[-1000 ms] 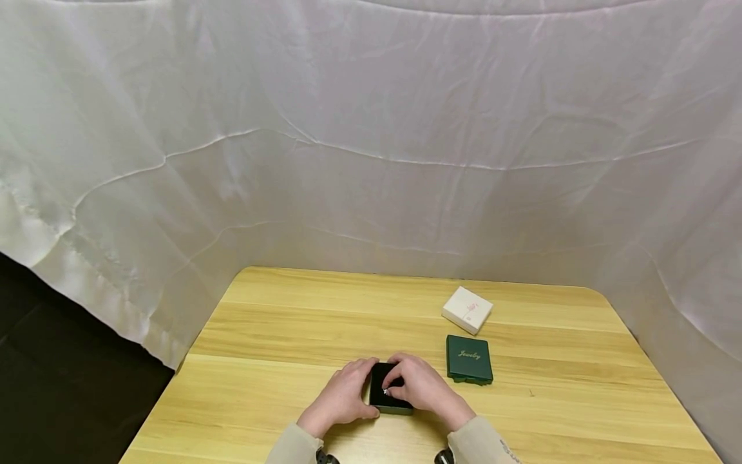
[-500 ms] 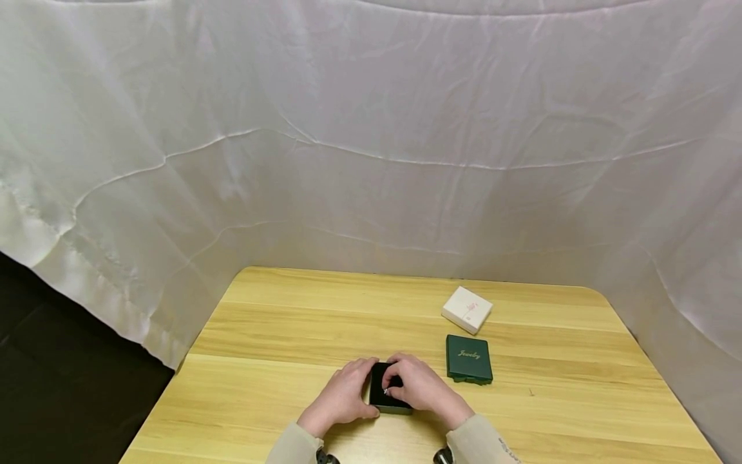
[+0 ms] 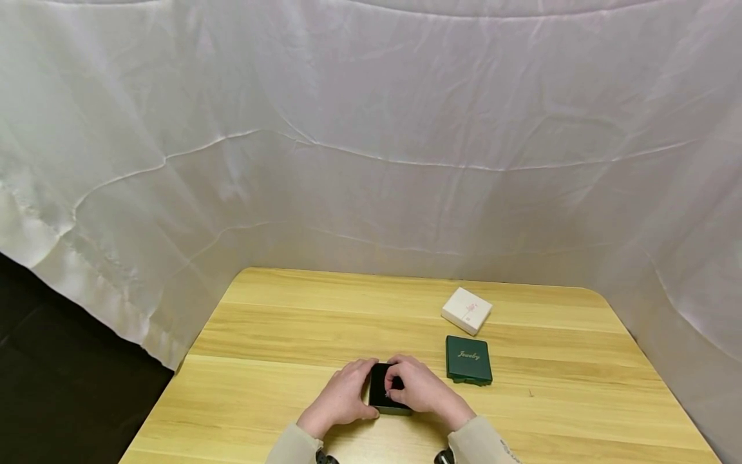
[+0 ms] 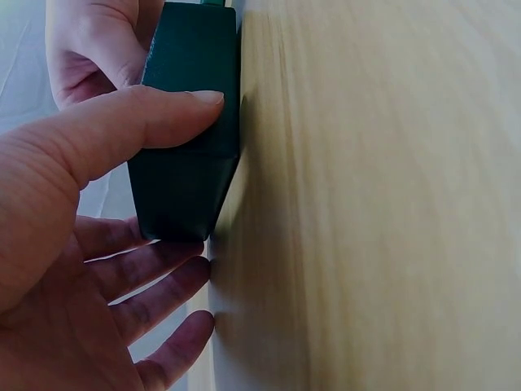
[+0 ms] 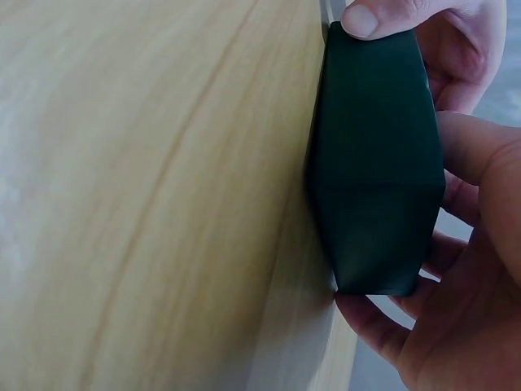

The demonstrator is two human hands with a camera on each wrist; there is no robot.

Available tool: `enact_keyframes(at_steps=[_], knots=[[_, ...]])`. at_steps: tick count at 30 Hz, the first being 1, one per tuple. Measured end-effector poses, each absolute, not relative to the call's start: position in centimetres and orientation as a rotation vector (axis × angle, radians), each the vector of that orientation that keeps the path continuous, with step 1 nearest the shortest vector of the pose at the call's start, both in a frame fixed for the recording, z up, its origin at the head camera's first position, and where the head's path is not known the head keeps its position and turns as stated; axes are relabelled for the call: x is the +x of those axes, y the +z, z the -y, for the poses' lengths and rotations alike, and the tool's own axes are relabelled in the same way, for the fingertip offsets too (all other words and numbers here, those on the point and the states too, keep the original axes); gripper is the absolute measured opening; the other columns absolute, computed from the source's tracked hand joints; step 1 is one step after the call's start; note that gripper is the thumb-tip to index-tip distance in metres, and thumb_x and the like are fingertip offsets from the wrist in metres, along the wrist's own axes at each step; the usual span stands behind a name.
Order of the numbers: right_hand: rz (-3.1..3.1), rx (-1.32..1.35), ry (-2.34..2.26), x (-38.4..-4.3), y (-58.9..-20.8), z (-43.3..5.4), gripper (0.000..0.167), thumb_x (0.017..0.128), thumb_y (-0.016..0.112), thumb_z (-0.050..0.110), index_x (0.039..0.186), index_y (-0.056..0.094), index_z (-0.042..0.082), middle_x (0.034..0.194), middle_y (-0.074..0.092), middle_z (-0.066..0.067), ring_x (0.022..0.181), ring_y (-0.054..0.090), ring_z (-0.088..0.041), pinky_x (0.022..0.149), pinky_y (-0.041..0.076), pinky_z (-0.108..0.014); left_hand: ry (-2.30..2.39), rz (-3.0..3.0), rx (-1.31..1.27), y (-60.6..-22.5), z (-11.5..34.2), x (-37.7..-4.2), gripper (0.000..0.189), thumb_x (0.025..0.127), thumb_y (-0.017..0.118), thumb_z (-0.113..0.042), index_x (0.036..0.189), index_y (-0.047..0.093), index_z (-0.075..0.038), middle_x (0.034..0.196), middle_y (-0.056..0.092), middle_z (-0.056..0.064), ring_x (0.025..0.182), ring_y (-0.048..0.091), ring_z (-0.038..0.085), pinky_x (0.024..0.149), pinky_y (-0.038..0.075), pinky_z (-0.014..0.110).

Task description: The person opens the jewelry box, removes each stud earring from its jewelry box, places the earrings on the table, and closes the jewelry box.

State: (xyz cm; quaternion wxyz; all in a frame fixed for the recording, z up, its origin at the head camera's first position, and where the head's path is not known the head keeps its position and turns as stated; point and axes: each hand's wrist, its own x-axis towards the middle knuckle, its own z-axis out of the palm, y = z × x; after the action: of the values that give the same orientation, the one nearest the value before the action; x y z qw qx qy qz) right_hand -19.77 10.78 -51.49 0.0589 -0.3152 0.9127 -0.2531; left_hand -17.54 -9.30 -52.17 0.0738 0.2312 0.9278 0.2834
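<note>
A small dark green jewelry box (image 3: 391, 410) with a black padded inside stands without its lid on the table. My left hand (image 3: 344, 393) grips it from the left, thumb (image 4: 175, 118) on the near side and fingers at the far corner. Over the black padding, my right hand (image 3: 422, 388) pinches a tiny shiny piece of jewelry (image 3: 388, 394) between thumb and index finger; its exact kind is too small to tell. In the right wrist view the green box side (image 5: 378, 147) hides these fingertips, and the other right fingers curl by the box's far side.
To the right lies a dark green lid (image 3: 468, 359) marked "Jewelry", with a green bow at its near edge. Behind it sits a white box (image 3: 467, 310) with a pink print. Pale cloth (image 3: 371, 193) hangs around the wooden table (image 3: 278, 335).
The right thumb and index finger have shifted slightly right and toward the body, with the shiny piece between them. The left hand and the box have stayed put.
</note>
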Motion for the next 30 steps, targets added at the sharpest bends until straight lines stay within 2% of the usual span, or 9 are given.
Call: enact_keyframes(at_steps=[6,13,30], knots=[[-2.758,-0.962,-0.778,-19.90,-51.62,-10.91,0.024,0.081,0.078,0.012,0.072,0.060,0.025,0.111,0.061,-0.002,0.100,0.057,-0.022,0.086,0.050,-0.042,0.853,-2.782,0.692,-52.11,9.36,-17.48,0.091,0.069,0.089,-0.029,0.144,0.044,-0.002,0.139,0.053,0.011,0.126,0.048,0.031,0.101,0.040,0.052],[-2.733,-0.983,-0.801,-19.94,-51.68,-10.99,0.016,0.082,0.078,0.013,0.078,0.066,0.023,0.109,0.060,0.001,0.096,0.056,-0.018,0.084,0.050,-0.040,0.853,-2.777,0.692,-52.05,9.33,-17.41,0.091,0.069,0.089,-0.028,0.144,0.044,-0.002,0.138,0.053,0.010,0.126,0.048,0.030,0.101,0.040,0.052],[-2.712,-1.014,-0.816,-19.84,-51.29,-11.10,0.022,0.080,0.079,0.013,0.070,0.064,0.026,0.115,0.061,-0.002,0.103,0.056,-0.022,0.086,0.050,-0.040,0.851,-2.801,0.704,-52.24,9.37,-17.48,0.090,0.068,0.089,-0.028,0.143,0.045,-0.002,0.136,0.054,0.010,0.124,0.049,0.030,0.100,0.041,0.051]])
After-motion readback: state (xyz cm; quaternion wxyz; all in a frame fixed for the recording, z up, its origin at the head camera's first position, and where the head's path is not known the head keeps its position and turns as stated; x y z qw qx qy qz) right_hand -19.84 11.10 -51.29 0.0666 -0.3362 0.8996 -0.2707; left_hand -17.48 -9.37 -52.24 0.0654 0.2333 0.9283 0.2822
